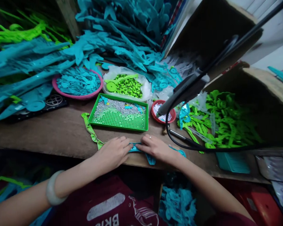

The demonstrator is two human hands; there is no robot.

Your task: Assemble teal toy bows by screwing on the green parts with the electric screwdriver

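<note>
A long blue plastic part lies at the table's front edge with both hands over it. My left hand has its fingers closed on the part's left portion, hiding that end. My right hand, a ring on one finger, presses its bent fingers onto the middle. A blue tab sticks out below, and a rounded end shows past the right wrist. A green plastic part with a thin wire along it reaches from beside my left hand towards the tray. Just beyond the hands, the green tray holds small metal pieces and blue bits.
A pink basin of blue pieces and a plastic bag of small green pieces stand behind the tray. An electric screwdriver hangs over a red basket, its black cable looping right. Blue parts are piled behind; green parts fill a box.
</note>
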